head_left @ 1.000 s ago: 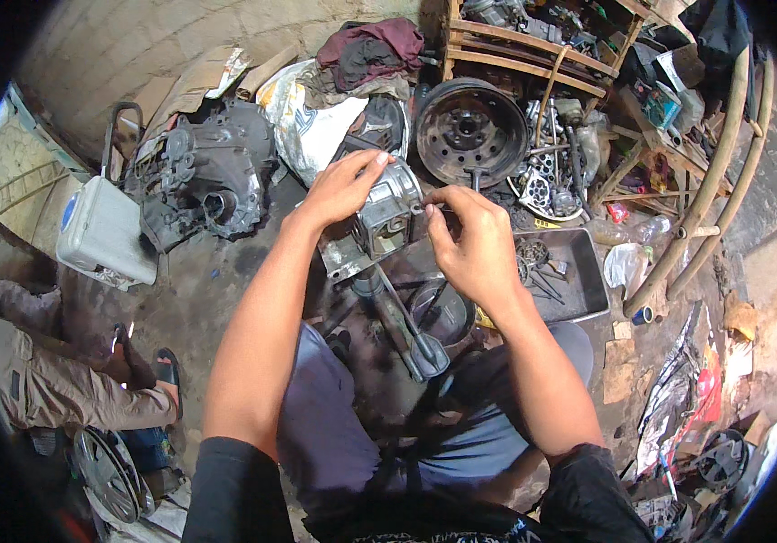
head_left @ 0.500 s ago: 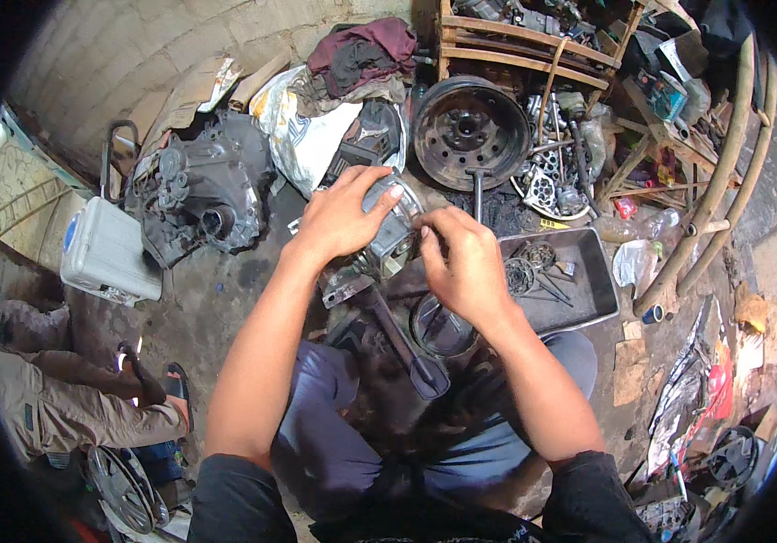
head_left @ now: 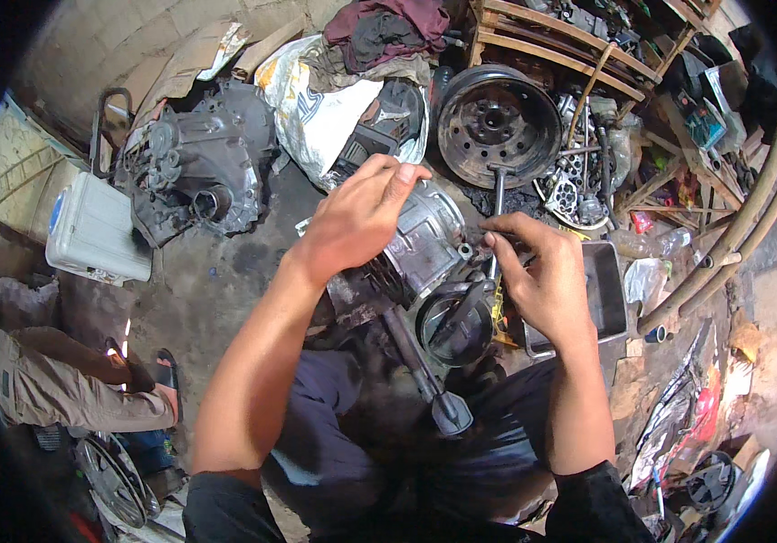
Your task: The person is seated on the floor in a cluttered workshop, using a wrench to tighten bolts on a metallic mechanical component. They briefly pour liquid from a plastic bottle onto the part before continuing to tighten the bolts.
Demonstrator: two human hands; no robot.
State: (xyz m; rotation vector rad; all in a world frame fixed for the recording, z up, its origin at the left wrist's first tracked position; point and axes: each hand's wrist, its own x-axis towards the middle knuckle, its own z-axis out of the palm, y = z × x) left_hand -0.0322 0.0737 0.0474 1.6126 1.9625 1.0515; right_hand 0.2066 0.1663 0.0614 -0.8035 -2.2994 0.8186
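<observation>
A grey cast-metal housing (head_left: pixel 426 237), machine-part in look, stands over my lap between my hands. My left hand (head_left: pixel 361 217) curls over its upper left side, thumb lying along the top and fingertips partly hidden. At the housing's right edge, beside a small round boss, my right hand (head_left: pixel 547 271) has thumb and index finger pinched together; anything between them is too small to tell. Below the housing a dark bar with a flat paddle-like end (head_left: pixel 450 413) points toward me. A round dark container (head_left: pixel 454 330) lies right of that bar.
A black steel wheel rim (head_left: pixel 500 118), with a metal rod (head_left: pixel 499 185) at its near edge, lies beyond my hands. A metal tray (head_left: pixel 617 290) is on the right. Farther left are a gearbox casing (head_left: pixel 212 167) and a grey plastic case (head_left: pixel 99 231). Another person's leg (head_left: pixel 90 385) shows at left.
The view has shifted. The housing now shows more of its side, and my right hand has moved right, covering more of the tray. My left hand stays on the housing.
</observation>
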